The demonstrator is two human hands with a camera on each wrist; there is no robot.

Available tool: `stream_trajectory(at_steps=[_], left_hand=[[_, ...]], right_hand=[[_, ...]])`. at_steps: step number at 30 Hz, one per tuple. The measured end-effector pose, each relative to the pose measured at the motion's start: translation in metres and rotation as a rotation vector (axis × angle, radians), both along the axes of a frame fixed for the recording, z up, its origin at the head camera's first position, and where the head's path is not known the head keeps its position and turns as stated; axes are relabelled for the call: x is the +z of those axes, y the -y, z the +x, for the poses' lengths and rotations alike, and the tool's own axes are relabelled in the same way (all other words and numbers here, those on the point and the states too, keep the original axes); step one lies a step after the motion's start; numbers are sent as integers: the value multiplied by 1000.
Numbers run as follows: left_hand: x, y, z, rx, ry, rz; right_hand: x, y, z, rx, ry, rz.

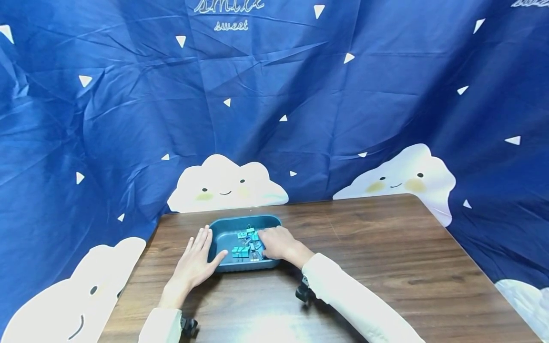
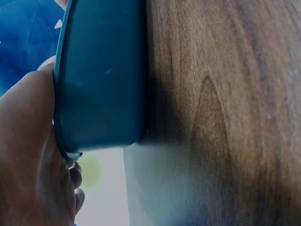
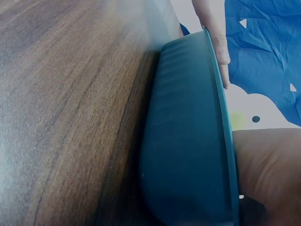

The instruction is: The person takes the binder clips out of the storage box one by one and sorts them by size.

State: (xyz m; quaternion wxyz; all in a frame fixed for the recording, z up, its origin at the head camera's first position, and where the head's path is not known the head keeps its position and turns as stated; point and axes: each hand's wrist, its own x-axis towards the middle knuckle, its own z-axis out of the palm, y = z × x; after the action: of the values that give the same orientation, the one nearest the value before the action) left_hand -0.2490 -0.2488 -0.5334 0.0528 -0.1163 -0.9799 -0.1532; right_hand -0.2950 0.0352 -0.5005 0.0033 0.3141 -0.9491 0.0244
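A teal plastic tray (image 1: 225, 267) stands on the table, with several turquoise and blue binder clips (image 1: 240, 252) in it. My left hand (image 1: 195, 259) rests on the tray's left end, fingers stretched along the rim and thumb over the near corner. In the left wrist view, the left hand (image 2: 28, 136) touches the rim from above. My right hand (image 1: 279, 244) reaches over the right rim into the tray, fingers bent down among the clips. Whether it pinches one is hidden. The right wrist view shows only part of the right hand (image 3: 265, 165) behind the tray wall (image 3: 188, 132).
The brown wooden table (image 1: 364, 247) extends far to the right of the tray and in front of it. A blue curtain (image 1: 300, 95) with white clouds hangs behind the table's back edge. Dark wrist cameras (image 1: 303, 292) sit below both cuffs.
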Motion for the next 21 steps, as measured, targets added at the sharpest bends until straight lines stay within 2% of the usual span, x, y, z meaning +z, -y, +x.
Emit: stream_trajectory(at_steps=[5, 15, 21], left_hand=[[0, 0, 0, 1, 2, -3], [1, -1, 0, 3, 19, -4], [2, -1, 0, 0, 20, -3]], right_hand=[[0, -1, -1, 19, -10, -5], [3, -5, -4, 55, 75, -73], [5, -7, -3, 85, 45, -127]])
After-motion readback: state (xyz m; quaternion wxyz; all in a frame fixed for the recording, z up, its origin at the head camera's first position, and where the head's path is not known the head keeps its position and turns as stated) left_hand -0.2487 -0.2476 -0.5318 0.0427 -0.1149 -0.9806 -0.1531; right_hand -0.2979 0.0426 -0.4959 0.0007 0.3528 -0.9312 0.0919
